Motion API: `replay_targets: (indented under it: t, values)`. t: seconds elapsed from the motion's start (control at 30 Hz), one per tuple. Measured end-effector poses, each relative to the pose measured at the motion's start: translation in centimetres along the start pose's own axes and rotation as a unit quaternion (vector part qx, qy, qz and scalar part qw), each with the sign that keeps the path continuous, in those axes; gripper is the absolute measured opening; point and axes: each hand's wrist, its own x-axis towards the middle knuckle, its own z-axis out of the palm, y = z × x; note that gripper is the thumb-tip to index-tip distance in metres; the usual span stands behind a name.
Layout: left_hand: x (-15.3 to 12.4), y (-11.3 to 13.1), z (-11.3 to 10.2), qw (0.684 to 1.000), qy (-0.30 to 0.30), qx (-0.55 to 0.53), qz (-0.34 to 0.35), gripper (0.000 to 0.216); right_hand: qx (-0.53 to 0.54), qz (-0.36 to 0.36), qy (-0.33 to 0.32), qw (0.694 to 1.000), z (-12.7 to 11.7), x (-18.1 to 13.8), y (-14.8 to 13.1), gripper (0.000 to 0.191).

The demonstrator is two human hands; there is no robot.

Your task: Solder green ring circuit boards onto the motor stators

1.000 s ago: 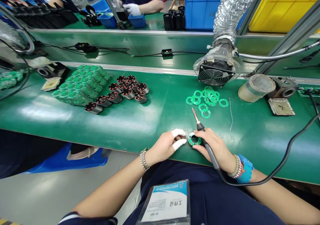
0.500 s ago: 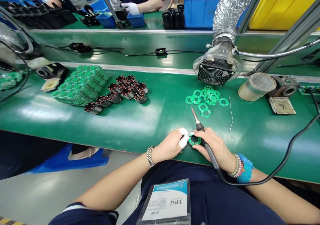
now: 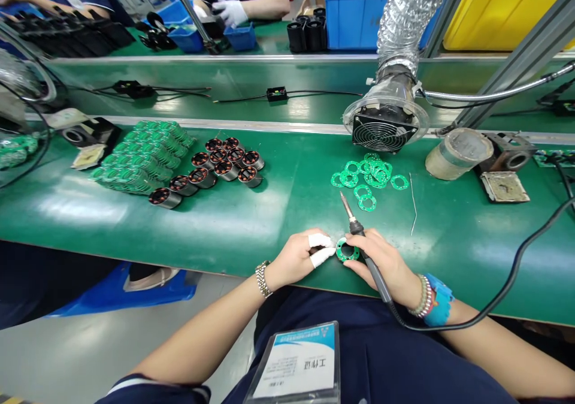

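My right hand is closed around a soldering iron, whose tip points up and away from me. The same hand's thumb and fingertips also steady a green ring-shaped circuit board with a dark centre, near the table's front edge. At the board's left rim is my left hand, with white covers on two fingers. Its fingertips come together there in a pinch, and whatever is between them is too small to make out. Beyond the iron tip lies a loose pile of green ring boards.
Copper-wound motor stators stand left of centre, beside stacked green boards. A fume fan hangs behind the loose boards. To the right are a solder wire, a tape roll and an iron stand. A gloved co-worker sits opposite.
My left hand's covered fingers have straightened from a tighter curl and shifted slightly left. My right hand keeps the iron and the ring board in nearly the same place.
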Motion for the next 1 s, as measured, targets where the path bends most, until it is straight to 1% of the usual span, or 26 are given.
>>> replay_targets:
  t: [0.03,0.1,0.17,0.2,0.27,0.33,0.37,0.43,0.5,0.57,0.63,0.77,0.83,0.87,0.93,0.97,1.0]
  values:
    - [0.2,0.3,0.2,1.0,0.007,0.016,0.003,0.013,-0.001,-0.002,0.001,1.0,0.0,0.0,0.0,0.028]
    - [0.5,1.0,0.9,0.999,0.027,0.045,-0.016,0.011,-0.003,-0.006,0.003,1.0,0.0,0.0,0.0,0.028]
    - [0.8,1.7,1.7,0.995,0.053,0.05,-0.066,0.013,-0.004,-0.008,0.005,1.0,0.0,0.0,0.0,0.027]
    - [0.9,2.0,1.9,0.993,0.06,0.033,-0.099,0.014,-0.003,-0.009,0.005,1.0,0.0,0.0,0.0,0.027]
    - [0.9,2.3,2.1,0.982,0.044,-0.055,-0.172,0.016,0.0,-0.011,0.005,1.0,0.0,0.0,0.0,0.027]
    - [0.6,2.2,1.7,0.956,-0.003,-0.185,-0.227,0.017,0.002,-0.011,0.005,1.0,0.1,0.0,0.0,0.027]
    - [0.5,2.1,1.4,0.94,-0.02,-0.24,-0.24,0.018,0.003,-0.011,0.004,1.0,0.1,0.0,0.0,0.027]
    - [0.3,1.6,0.7,0.919,-0.025,-0.307,-0.245,0.021,0.004,-0.01,0.005,1.0,0.1,0.0,0.0,0.027]
    - [0.3,1.2,0.3,0.912,-0.023,-0.327,-0.248,0.022,0.005,-0.006,0.004,1.0,0.1,0.0,0.0,0.027]
    - [0.6,1.0,0.2,0.904,-0.035,-0.336,-0.261,0.023,0.004,-0.006,0.006,1.0,0.1,0.0,0.0,0.027]
    - [1.0,1.1,0.6,0.897,-0.037,-0.344,-0.275,0.023,0.003,-0.009,0.009,1.0,0.1,0.0,0.0,0.027]
    - [1.5,1.7,1.8,0.884,0.005,-0.367,-0.29,0.026,0.001,-0.012,0.007,1.0,0.2,0.0,0.1,0.029]
    - [1.4,1.8,2.2,0.885,0.032,-0.372,-0.277,0.026,-0.002,-0.007,0.004,1.0,0.2,-0.1,0.1,0.029]
    - [1.2,1.8,2.2,0.887,0.036,-0.373,-0.271,0.025,-0.001,-0.001,0.001,1.0,0.1,-0.1,0.1,0.029]
    - [0.8,1.5,1.8,0.89,0.02,-0.372,-0.263,0.025,0.009,0.018,-0.003,1.0,-0.1,-0.2,0.0,0.032]
    - [0.6,1.4,1.5,0.897,0.005,-0.361,-0.255,0.027,0.016,0.031,0.001,0.999,-0.3,-0.2,0.0,0.035]
    - [0.4,1.4,1.1,0.91,-0.014,-0.336,-0.242,0.032,0.022,0.044,0.01,0.999,-0.6,-0.2,-0.1,0.038]
